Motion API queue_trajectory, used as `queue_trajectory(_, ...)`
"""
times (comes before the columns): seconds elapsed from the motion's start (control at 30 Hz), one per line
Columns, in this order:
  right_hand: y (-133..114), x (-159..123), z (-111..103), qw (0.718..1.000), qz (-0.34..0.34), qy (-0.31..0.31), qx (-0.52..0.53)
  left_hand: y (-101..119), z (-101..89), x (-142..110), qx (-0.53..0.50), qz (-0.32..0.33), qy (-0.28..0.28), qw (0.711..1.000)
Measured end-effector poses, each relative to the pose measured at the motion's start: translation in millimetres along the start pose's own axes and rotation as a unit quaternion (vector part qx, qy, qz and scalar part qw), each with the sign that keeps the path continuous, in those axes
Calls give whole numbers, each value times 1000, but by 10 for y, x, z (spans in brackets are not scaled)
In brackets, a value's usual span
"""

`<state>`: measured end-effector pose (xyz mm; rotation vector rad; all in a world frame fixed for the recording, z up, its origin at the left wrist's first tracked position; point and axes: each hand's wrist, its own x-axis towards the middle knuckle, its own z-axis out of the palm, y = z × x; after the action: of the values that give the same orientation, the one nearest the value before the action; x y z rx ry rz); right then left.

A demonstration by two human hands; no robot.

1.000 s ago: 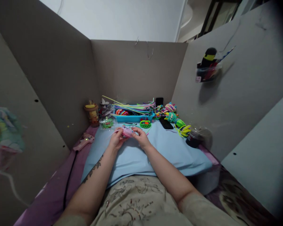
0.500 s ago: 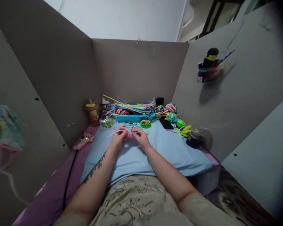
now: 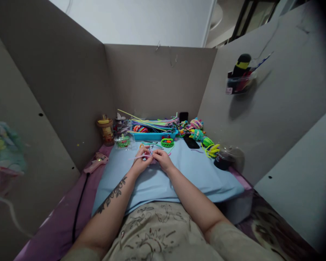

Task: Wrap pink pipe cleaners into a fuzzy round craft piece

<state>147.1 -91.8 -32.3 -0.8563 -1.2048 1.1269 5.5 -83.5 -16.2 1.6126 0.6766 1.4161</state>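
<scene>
A pink pipe cleaner piece (image 3: 153, 161) is held between my two hands above the light blue cloth (image 3: 190, 170). My left hand (image 3: 141, 160) is closed around its left side, and a pale pink end sticks out to the left past the fingers. The fingertips of my right hand (image 3: 163, 159) pinch its right side, close against the left fingers. My fingers hide most of the piece, so its shape is hard to make out. Just beyond lie several loose pipe cleaners (image 3: 156, 146) and a green pipe cleaner ring (image 3: 167, 143).
A blue tray (image 3: 154, 136) full of pipe cleaners stands at the back. Left are a lidded cup (image 3: 106, 132) and a pink glue gun (image 3: 96, 163) with a black cord. Right are a dark phone (image 3: 192, 142), colourful pipe cleaner pieces (image 3: 197, 134) and a black container (image 3: 222, 161).
My left hand has turned and moved slightly right, its fingers now wrapping more of the pink piece. The right fingertips have closed in against it. The pale strand has shifted right.
</scene>
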Motion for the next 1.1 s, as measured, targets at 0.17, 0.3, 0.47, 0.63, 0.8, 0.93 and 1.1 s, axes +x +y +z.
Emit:
queue_trajectory(0.17, 12, 15, -45, 999, 24, -31, 3, 1, 9, -11, 0, -9, -18, 1000)
queue_trajectory(0.3, 17, 29, -81, 998, 43, -41, 8, -17, 15, -12, -1, -15, -28, 1000)
queue_trajectory(0.47, 35, 31, -79, 998, 51, -38, 18, -64, 9, -1, 19, -6, -39, 999)
queue_trajectory(0.63, 56, 40, -80, 998, 46, -40, 6, -75, -5, 23, 47, 15, -57, 997)
queue_trajectory(0.8, 49, 42, -90, 999, 25, -31, -14, -94, -6, 30, 46, 10, -48, 998)
queue_trajectory(0.93, 20, 27, -80, 999, 5, -30, -15, -139, -15, 36, 37, -13, -23, 999)
queue_trajectory(1.1, -24, 12, -49, 1000, -10, -12, -4, -183, -35, 40, 19, -51, -8, 998)
